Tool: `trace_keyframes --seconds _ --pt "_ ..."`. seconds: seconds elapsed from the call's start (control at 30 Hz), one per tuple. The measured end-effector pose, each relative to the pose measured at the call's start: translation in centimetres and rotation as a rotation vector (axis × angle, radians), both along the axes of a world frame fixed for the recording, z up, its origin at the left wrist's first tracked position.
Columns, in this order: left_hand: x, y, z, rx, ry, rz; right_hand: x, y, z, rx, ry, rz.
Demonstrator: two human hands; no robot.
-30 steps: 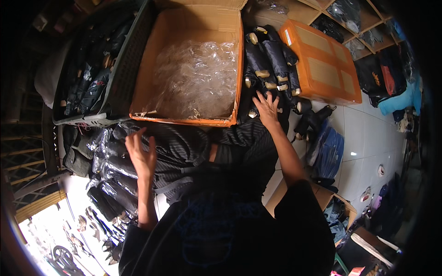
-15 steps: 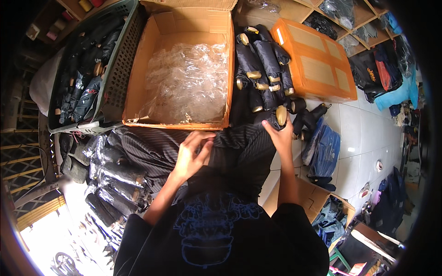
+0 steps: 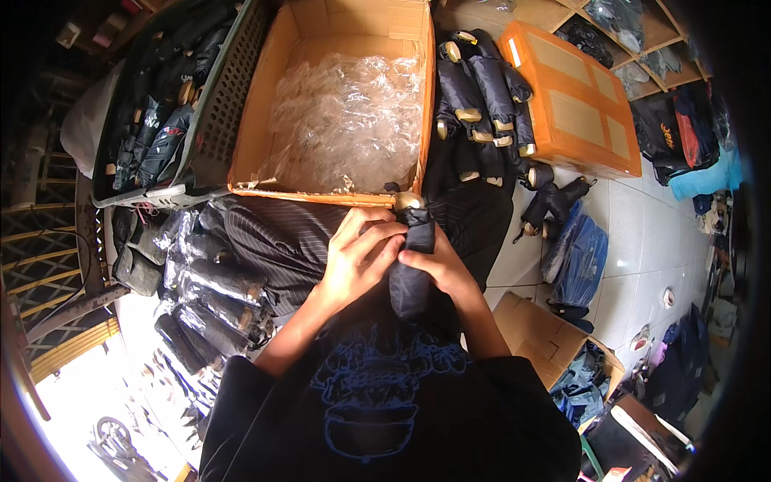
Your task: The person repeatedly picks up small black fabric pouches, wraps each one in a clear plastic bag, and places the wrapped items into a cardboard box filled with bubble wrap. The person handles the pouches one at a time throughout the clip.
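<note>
A folded black umbrella (image 3: 409, 293) with a pale handle stands upright in front of my chest, its handle end pointing away from me. My right hand (image 3: 438, 261) is closed round it from the right side, thumb across the front. My left hand (image 3: 360, 251) pinches at the cover just below the handle, fingers bent against the fabric. What the left fingertips grip there is partly hidden. Just beyond my hands is an open cardboard box (image 3: 293, 195) with clear plastic wrapping (image 3: 345, 120) lying in it. Several similar folded umbrellas (image 3: 482, 88) are piled right of the box.
A dark perforated crate (image 3: 221, 96) at the left holds more umbrellas. Plastic-wrapped black bundles (image 3: 217, 289) lie beside my left leg. A taped orange carton (image 3: 574, 96) stands at the far right, near blue plastic-wrapped packs (image 3: 586, 253). An opened carton (image 3: 534, 337) sits by my right elbow.
My right hand has brought the umbrella from the pile at the right to in front of my chest. My left hand has moved right and taken hold of it. The view has shifted slightly.
</note>
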State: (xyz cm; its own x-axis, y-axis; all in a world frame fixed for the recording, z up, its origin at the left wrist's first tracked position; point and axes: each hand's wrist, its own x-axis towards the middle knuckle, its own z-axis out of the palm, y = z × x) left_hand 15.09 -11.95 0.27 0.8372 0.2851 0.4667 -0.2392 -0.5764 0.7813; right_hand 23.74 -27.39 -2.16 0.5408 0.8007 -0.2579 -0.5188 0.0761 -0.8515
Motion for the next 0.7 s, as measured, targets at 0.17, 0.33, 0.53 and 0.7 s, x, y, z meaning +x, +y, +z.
trace_keyframes --seconds 0.17,0.33,0.53,0.7 --pt "-1.1 0.4 0.1 0.040 0.025 0.044 -0.8 1.1 1.1 -0.060 -0.278 0.067" --pt "-1.5 -0.1 0.2 0.107 0.035 0.118 -2.2 1.7 1.2 -0.282 -0.534 -0.019" --pt "-2.0 -0.5 0.5 0.118 0.094 0.157 -3.6 2.5 1.0 -0.465 -0.819 -0.201" --pt "-2.1 -0.1 0.3 0.167 0.145 0.090 -3.7 2.3 1.2 -0.646 -0.937 -0.159"
